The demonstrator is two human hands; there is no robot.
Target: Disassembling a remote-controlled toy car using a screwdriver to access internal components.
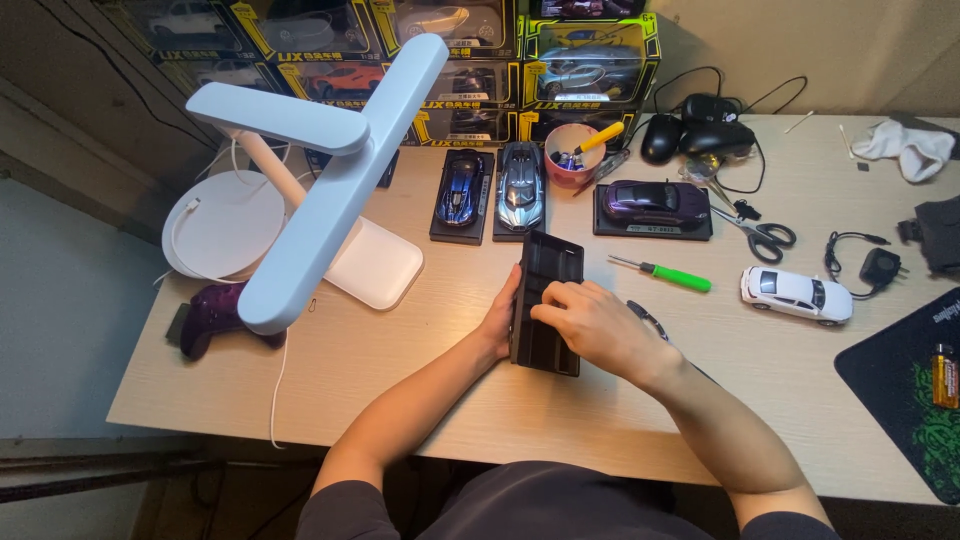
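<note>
Black plastic fills my grip at the middle of the frame: a flat rectangular display base point(545, 300) lies on the pale wooden desk point(400, 370), and I steady it from both sides so it cannot slide. My left hand point(500, 318) rests against its left edge, fingers mostly hidden behind the base, so I cannot tell how they are set. My right hand point(590, 325) lies over its right half, fingers curled and pressed together on top, holding the piece flat against the wood. Just to the right, near enough to grab, a green-handled screwdriver point(665, 271) lies with its tip toward the base. Above the base in the frame, a blue model car point(462, 190) and a silver model car point(521, 185) stand on like bases, with a purple model car point(655, 200) on its base to their right. A white model car point(796, 294) sits bare on the wood at right, without a stand. Scissors point(760, 235) lie above it, and a pink cup point(574, 155) holds tools at upper centre. A white desk lamp point(330, 170) leans across the upper left
</note>
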